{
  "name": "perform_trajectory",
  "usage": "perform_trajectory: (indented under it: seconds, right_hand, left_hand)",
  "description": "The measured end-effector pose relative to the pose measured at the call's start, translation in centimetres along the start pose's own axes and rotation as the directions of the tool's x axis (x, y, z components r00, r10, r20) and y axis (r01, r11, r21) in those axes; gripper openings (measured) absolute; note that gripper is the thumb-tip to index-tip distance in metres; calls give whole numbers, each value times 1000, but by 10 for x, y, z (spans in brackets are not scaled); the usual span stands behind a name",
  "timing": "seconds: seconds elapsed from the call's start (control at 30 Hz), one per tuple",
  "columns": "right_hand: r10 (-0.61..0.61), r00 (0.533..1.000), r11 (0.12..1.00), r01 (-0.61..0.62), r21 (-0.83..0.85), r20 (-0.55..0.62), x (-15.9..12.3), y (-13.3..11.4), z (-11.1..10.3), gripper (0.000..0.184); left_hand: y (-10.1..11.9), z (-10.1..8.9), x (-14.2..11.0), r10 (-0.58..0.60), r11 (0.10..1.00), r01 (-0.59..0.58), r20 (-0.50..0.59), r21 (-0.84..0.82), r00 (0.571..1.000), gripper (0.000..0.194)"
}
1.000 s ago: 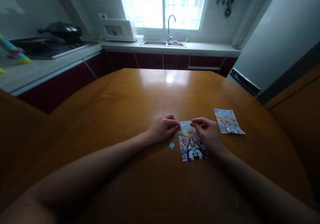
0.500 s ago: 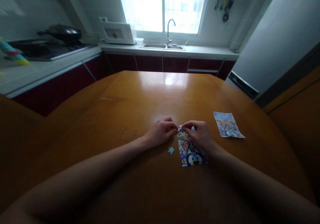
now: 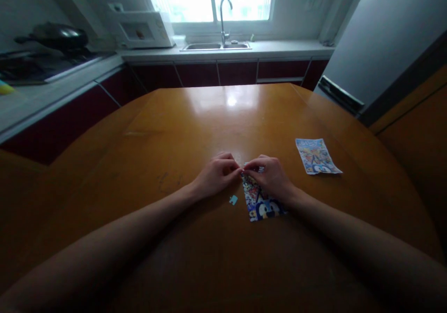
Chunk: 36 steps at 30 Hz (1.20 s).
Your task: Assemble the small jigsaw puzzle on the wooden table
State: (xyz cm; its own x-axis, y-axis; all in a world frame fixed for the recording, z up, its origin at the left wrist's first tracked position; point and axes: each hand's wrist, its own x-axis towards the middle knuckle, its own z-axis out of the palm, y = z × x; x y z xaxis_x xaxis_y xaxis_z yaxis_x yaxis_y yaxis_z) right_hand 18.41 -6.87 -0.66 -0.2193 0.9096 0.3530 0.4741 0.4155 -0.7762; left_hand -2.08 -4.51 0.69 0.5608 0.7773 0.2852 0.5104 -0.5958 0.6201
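Observation:
A nearly assembled jigsaw puzzle (image 3: 256,199) with a blue cartoon dog face lies on the wooden table, its top end mostly covered by my hands. My left hand (image 3: 219,173) is closed in a pinch at the puzzle's top left corner, on a small pale puzzle piece (image 3: 242,169). The fingers of my right hand (image 3: 270,175) are pinched at the same piece from the other side, over the puzzle's upper part. The fingertips of both hands almost meet. A loose light-blue puzzle piece (image 3: 233,200) lies left of the puzzle, below my left hand.
A creased picture sheet (image 3: 317,157) with the same design lies to the right on the wooden table (image 3: 209,126). Beyond the table are a counter with a sink (image 3: 216,46), a white microwave (image 3: 141,29) and a pan (image 3: 57,36) on the stove. A fridge (image 3: 377,38) stands at right.
My right hand has moved left along the puzzle's top edge, to my left fingertips. My left hand has stayed at the corner. The view has shifted slightly.

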Motion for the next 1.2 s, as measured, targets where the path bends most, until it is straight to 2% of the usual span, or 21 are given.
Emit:
perform_trajectory:
  seconds: [0.33, 0.57, 0.7, 0.8, 0.87, 1.2]
  right_hand:
    - [-136, 989, 977, 144, -158, 61, 0, 1, -1, 13]
    - [-173, 981, 961, 188, -204, 88, -2, 4, 0, 9]
    - [-158, 987, 970, 158, -187, 17, -2, 3, -3, 17]
    - [-134, 990, 974, 122, -189, -48, -2, 5, -7, 28]
    - [-129, 990, 973, 117, -197, -51, -2, 8, -8, 31]
    - [-202, 972, 930, 228, -287, 119, -3, 7, -7, 37]
  left_hand:
    - [-4, 2, 0, 35, 999, -35, 1, 33, 999, 20]
    - [-4, 3, -1, 17, 999, -16, -30, 42, 999, 14]
    - [-2, 2, -2, 24, 1000, -23, -57, 17, 998, 10]
    - [-2, 1, -3, 38, 999, -38, -70, 2, 997, 14]
    - [-2, 1, -3, 54, 999, -54, -54, 9, 997, 17]
    - [-6, 2, -3, 93, 994, -92, -2, 55, 996, 16]
